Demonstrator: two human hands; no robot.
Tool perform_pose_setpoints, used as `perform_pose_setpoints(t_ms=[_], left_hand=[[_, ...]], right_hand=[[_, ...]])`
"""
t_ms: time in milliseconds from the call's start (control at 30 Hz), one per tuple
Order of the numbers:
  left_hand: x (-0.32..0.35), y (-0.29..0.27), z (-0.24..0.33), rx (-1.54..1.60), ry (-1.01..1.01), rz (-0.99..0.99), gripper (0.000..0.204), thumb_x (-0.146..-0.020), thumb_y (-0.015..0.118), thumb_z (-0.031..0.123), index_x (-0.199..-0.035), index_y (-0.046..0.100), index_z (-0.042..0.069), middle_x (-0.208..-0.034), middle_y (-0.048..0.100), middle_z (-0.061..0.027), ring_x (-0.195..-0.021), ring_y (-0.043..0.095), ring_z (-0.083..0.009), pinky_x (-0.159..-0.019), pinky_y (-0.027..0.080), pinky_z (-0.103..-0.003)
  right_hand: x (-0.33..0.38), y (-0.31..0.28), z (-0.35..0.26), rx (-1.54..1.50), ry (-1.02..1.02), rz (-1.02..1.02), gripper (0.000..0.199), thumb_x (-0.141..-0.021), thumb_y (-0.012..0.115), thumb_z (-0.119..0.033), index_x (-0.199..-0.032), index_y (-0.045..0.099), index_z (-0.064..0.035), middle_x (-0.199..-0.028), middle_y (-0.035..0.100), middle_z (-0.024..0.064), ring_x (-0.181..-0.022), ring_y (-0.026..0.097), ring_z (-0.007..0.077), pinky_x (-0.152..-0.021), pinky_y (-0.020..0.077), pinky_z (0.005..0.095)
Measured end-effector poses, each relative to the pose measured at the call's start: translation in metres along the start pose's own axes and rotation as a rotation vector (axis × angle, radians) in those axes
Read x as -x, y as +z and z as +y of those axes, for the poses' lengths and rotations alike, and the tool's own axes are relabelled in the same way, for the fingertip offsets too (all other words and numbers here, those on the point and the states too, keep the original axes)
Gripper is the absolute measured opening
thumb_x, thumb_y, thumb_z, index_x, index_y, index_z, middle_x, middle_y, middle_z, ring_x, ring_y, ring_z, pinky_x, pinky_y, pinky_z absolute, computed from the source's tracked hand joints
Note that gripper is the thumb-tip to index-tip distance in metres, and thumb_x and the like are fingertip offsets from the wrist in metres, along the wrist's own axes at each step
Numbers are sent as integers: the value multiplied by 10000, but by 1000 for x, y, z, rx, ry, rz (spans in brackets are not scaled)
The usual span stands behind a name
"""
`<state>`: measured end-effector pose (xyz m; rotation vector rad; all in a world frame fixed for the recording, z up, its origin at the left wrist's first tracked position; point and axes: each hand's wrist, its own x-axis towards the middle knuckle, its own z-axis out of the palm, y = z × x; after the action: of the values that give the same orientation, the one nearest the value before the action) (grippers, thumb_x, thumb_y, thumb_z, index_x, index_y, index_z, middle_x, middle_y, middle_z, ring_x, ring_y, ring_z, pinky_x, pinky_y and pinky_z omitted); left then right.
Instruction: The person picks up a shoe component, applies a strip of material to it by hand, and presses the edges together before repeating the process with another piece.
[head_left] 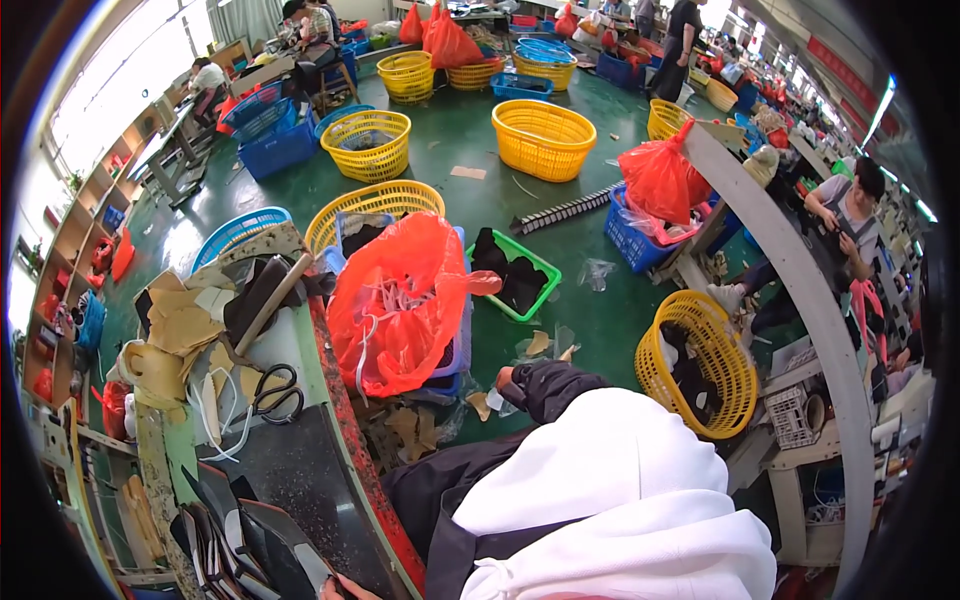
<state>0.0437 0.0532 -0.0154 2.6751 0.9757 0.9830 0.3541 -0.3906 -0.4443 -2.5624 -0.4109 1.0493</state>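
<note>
1. I see only a sliver of one hand [345,588] at the bottom edge, at the near end of the dark worktable [300,470]; which hand it is, and whether it is open or closed, I cannot tell. The other hand is out of view.
2. Just beside that hand lies a fan of dark flat cut pieces [235,545] on the table's near corner.
3. My white hooded sleeve [610,500] fills the lower right and blocks whatever lies beneath it.
4. Further up the table lie black-handled scissors [275,392], white cord [215,420], a wooden-handled hammer [270,300] and tan cardboard-like pieces [180,320].
5. A full orange plastic bag [400,300] stands in a blue crate against the table's red edge.
6. On the green floor beyond sit a green tray of black pieces [515,275] and yellow baskets [543,138], well apart from the hand.
</note>
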Motion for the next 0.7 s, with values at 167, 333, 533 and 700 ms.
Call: perform_pose_setpoints(t_ms=[167, 333, 533, 700], left_hand=[[4, 20, -23, 23, -15, 12, 166, -883, 716, 158, -954, 703, 9, -965, 682, -173, -910, 632, -355, -845, 503, -432], [8, 1, -17, -33, 18, 44, 159, -918, 659, 103, -1039, 691, 5, -945, 689, -177, -885, 649, -361, -791, 512, -435], [38, -13, 9, -109, 57, -204, 179, -823, 722, 69, -995, 690, 33, -911, 676, -126, -896, 653, -310, -781, 516, -408], [52, -19, 21, -86, 112, -151, 245, -777, 749, 69, -1008, 678, 29, -920, 674, -100, -918, 649, -309, -795, 516, -412]], right_hand=[[-11, -103, -106, 251, -203, -195, 325, -823, 655, -320, -991, 749, -59, -923, 741, 106, -831, 691, 252, -764, 545, 404], [116, -267, -285, -98, -443, -479, 337, -959, 604, -279, -1057, 689, 31, -913, 711, 79, -840, 668, 146, -747, 554, 316], [104, -329, -456, -56, -1151, -61, 190, -956, 623, -133, -1090, 653, -2, -936, 695, 50, -854, 640, 129, -764, 524, 319], [32, -292, -607, 373, -1322, 188, 203, -839, 706, -177, -1004, 684, -60, -830, 663, 83, -773, 654, 206, -723, 521, 310]])
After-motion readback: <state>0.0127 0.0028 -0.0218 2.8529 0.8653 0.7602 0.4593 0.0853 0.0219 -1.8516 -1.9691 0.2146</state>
